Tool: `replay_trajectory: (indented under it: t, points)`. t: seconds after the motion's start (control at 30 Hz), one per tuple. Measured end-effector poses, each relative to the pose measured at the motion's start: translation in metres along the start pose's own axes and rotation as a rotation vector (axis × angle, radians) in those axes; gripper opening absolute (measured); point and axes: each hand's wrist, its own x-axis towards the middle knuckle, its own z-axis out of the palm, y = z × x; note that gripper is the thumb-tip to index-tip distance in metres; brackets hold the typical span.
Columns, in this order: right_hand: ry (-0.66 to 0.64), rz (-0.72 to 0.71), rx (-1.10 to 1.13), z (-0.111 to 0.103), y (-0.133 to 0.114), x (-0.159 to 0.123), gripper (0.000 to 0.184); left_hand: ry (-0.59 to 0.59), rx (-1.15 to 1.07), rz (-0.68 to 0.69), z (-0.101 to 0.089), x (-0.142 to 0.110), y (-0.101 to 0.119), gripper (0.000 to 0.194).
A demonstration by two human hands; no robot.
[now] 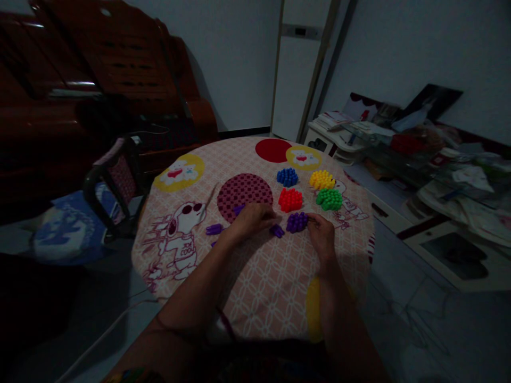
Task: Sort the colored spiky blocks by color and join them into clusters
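On a round table with a cartoon-printed cloth (255, 287) lie clusters of plastic pieces: blue (287, 176), yellow (321, 180), red (290, 199), green (329, 199) and purple (297, 222). My left hand (251, 219) rests with fingers curled over a loose purple piece (277, 230); whether it grips the piece is unclear. Just right of the purple cluster is my right hand (321, 234), its fingers pinched together at the cluster's edge. More loose purple pieces (214, 229) lie to the left of my left wrist.
A dark chair (112, 181) stands at the table's left, with a dark wooden cabinet (80, 80) behind it. To the right a low white unit (339, 141) and a surface heaped with papers and clutter (439, 154) run along the wall. A door (297, 69) is at the back.
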Motion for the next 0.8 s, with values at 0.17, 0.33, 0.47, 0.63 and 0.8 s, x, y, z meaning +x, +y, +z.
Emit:
replay_trajectory:
  t: [0.17,0.33,0.47,0.63,0.8]
  points:
    - [0.004,-0.009,-0.015,-0.001,0.000,0.000,0.037,-0.158,0.084,0.006,0.014,0.001,0.006,0.020]
    - [-0.002,0.000,-0.004,0.000,-0.001,0.000,0.037,-0.097,0.107,0.017,0.016,0.001,0.011,0.036]
    - [0.005,-0.014,-0.023,0.000,0.002,0.001,0.036,-0.109,0.132,0.045,0.020,0.000,0.014,0.031]
    - [-0.003,-0.052,-0.053,-0.002,0.007,0.001,0.037,-0.103,0.233,0.082,0.027,-0.002,0.023,0.030]
    - [0.000,-0.053,-0.055,-0.002,0.007,0.001,0.037,-0.096,0.277,0.034,0.027,-0.002,0.030,0.027]
